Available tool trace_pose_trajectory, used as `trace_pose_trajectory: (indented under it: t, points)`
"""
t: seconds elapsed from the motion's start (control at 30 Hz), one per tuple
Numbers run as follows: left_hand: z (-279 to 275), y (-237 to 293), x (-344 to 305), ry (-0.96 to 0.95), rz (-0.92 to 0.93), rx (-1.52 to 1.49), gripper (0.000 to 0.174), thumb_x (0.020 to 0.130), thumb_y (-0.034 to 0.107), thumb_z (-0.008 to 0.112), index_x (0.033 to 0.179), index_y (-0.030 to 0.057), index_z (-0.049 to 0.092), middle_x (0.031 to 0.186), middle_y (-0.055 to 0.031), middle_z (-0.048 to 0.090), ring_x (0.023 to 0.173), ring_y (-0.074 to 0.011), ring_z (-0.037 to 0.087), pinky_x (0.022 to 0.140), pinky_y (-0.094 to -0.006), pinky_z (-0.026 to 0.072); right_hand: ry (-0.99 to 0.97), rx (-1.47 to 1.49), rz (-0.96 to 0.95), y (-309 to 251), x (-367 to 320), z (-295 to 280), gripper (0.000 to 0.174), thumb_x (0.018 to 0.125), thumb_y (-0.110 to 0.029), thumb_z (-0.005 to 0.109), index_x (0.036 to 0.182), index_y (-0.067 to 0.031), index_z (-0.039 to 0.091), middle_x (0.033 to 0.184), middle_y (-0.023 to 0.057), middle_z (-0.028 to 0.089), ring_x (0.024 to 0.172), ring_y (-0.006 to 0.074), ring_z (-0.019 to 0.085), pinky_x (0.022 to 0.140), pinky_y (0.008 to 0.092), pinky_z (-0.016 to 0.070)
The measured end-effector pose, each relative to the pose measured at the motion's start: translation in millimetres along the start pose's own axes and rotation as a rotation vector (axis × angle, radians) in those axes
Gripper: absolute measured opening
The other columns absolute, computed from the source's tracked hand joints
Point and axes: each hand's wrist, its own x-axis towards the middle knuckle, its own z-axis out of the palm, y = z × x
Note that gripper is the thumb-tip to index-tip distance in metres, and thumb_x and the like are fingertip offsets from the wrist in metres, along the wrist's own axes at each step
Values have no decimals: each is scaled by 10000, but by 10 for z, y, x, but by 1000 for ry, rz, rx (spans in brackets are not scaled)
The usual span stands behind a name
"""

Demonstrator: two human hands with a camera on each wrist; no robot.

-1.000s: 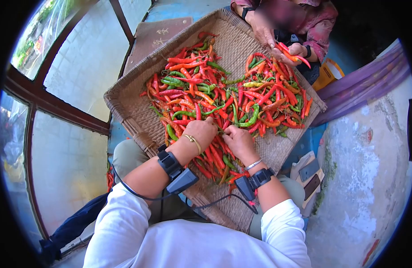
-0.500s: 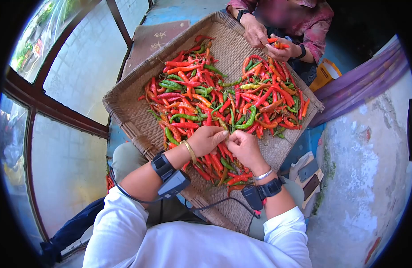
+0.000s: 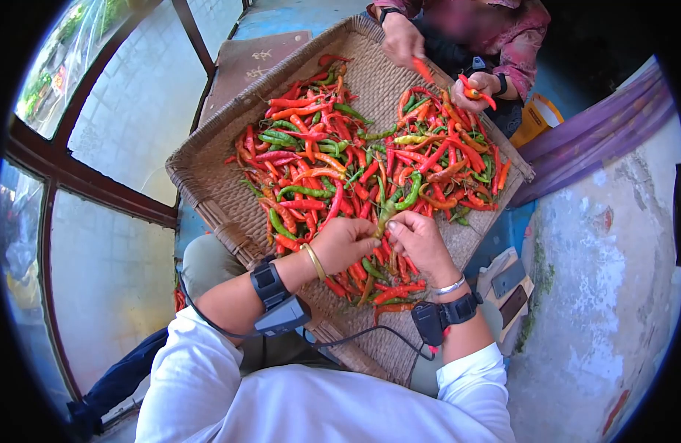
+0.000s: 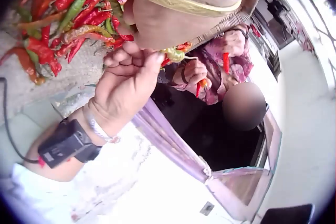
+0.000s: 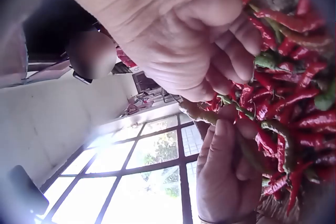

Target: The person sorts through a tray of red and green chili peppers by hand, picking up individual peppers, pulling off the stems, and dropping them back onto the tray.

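Observation:
My left hand (image 3: 346, 244) pinches a brownish-green chili pepper (image 3: 385, 215) above the heap, thumb and fingers closed on its lower part. On the other side, my right hand (image 3: 422, 240) has thumb and forefinger at the same chili. In the right wrist view the chili's paler end (image 5: 195, 112) sticks out from the left hand (image 5: 226, 166), close below the right hand's fingers. Red, orange and green chilies (image 3: 311, 162) lie in a large woven tray (image 3: 233, 136), spread around and under both hands.
Across the tray a person in a patterned red top holds red chilies (image 3: 473, 90) in one hand and another red chili (image 3: 423, 70) in the other. A window frame (image 3: 97, 181) stands at left. Two phones (image 3: 509, 279) lie at right, beside the wall.
Both hands have drawn back toward the body from the heap, and the brownish-green chili now shows between them. The other person's hands have moved apart, each with red chilies.

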Motion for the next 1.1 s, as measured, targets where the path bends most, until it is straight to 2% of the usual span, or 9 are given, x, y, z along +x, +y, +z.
trace_pose_trajectory:
  t: [0.1,0.33,0.4,0.47,0.53,0.67,0.87,0.97,1.1]
  points:
    - [39,-24,-34,-82,124,196,155,773,153,597,862,26,601,662,-125,581,589,-177,569,561,-304,448,-76,37,-27,-1,-18,84,169,818,-178,565,843,-11,578,662,-15,548,527,47,484,479,201,401]
    - [-82,50,-40,-275,73,462,226,769,231,595,902,49,607,723,-130,607,637,-274,587,588,-346,463,-60,276,99,115,93,51,123,811,-187,576,759,-78,557,604,-34,513,441,21,433,387,163,344]
    - [-146,114,-72,-222,123,891,246,770,265,566,895,55,595,753,-131,609,682,-301,593,609,-377,475,36,379,197,140,161,-60,130,819,-199,560,782,-74,560,595,-26,515,434,30,445,379,163,358]
    - [-225,104,-61,-118,91,966,255,757,284,573,884,63,584,722,-131,596,685,-306,592,598,-399,468,18,292,194,145,271,-166,143,840,-215,539,840,-74,565,612,-14,526,454,52,466,398,177,384]
    - [-307,88,-41,-10,55,1043,266,744,303,580,872,70,573,690,-132,584,688,-312,590,588,-421,460,50,669,-92,-16,355,-188,177,858,-238,524,902,-73,566,687,16,581,539,83,538,444,206,429]
    - [-392,71,27,209,5,1163,247,742,295,589,846,73,562,776,-108,586,692,-291,594,591,-409,470,324,992,-166,-136,465,-322,241,868,-252,506,1007,-59,542,838,78,636,687,129,617,516,249,484]
    - [-320,-58,201,186,-42,1215,431,722,257,621,1069,54,464,762,-131,592,695,-295,600,603,-405,470,14,450,64,75,253,-32,237,836,-139,527,1038,-15,535,746,52,604,595,89,572,513,206,454]
    - [-297,-33,213,163,-114,1123,543,713,254,630,1166,64,397,746,-147,602,690,-308,600,596,-412,468,-35,73,-136,183,223,140,210,816,-92,536,991,22,565,706,17,578,599,65,540,551,204,445]
    - [-260,-186,246,219,-37,1047,651,711,268,625,1266,106,326,700,-173,597,657,-329,594,571,-426,464,-39,-240,-238,281,168,272,175,779,-115,568,920,-13,593,713,93,617,658,159,598,607,280,467]
